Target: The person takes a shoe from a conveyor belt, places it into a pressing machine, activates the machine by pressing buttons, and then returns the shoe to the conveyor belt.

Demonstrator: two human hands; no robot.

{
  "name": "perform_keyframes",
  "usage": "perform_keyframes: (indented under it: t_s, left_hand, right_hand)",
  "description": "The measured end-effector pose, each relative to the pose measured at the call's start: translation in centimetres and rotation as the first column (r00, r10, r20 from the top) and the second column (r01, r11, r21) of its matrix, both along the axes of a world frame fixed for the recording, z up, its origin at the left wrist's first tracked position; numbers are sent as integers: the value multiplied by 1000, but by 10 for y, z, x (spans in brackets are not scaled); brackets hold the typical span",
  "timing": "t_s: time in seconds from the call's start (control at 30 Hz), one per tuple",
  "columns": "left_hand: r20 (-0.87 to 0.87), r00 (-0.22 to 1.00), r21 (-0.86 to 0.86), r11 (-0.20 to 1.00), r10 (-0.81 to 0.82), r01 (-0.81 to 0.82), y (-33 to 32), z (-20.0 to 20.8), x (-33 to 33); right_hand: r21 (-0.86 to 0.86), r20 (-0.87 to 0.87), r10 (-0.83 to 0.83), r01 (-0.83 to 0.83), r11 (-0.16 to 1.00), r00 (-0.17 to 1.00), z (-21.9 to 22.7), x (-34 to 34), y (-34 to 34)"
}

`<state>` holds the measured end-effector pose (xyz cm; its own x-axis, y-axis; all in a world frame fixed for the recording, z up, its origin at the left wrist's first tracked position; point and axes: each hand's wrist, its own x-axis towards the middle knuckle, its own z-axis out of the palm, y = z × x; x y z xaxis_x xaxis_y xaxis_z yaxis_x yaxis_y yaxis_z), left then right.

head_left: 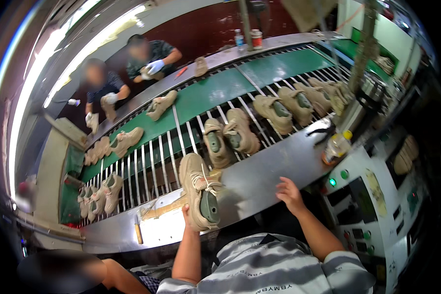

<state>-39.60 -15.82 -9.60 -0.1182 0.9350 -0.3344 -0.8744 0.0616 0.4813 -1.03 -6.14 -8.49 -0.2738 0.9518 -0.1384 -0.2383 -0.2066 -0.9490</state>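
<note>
A beige lace-up shoe [191, 179] with a green insert in its opening is held up over the metal ledge, toe pointing away from me. My left hand [186, 215] grips it from the left and below; most of those fingers are hidden behind it. Off to the right, my right hand [290, 197] hovers above the ledge with its fingers apart and nothing in it. Just beyond the held shoe, a pair of similar shoes, one nearer [214, 142] and one to its right [241, 131], rests on the roller bars.
The metal ledge [259, 183] borders a roller conveyor with a green belt [201, 100] carrying several more shoes. A wooden-handled tool [139, 233] lies at left. A yellow-capped bottle [337, 147] and a control panel [350, 196] stand at right. Two gloved people handle shoes across the line.
</note>
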Motion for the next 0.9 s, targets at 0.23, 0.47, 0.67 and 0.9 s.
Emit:
perform_keyframes:
  t_s: [0.23, 0.47, 0.67, 0.9]
  left_hand:
    - [71, 862, -55, 861, -502, 506, 45, 131, 222]
    - [-719, 485, 218, 502, -498, 837, 77, 136, 278]
    - [-803, 437, 258, 424, -405, 868, 58, 127, 355]
    - [-674, 323, -3, 439, -664, 898, 55, 124, 354]
  right_hand:
    - [114, -736, 217, -199, 973, 642, 40, 9, -9]
    - [-91, -774, -72, 2, 996, 629, 79, 144, -77]
    - [-293, -731, -325, 153, 944, 600, 82, 172, -124]
    - [-170, -739, -277, 227, 959, 615, 97, 180, -120]
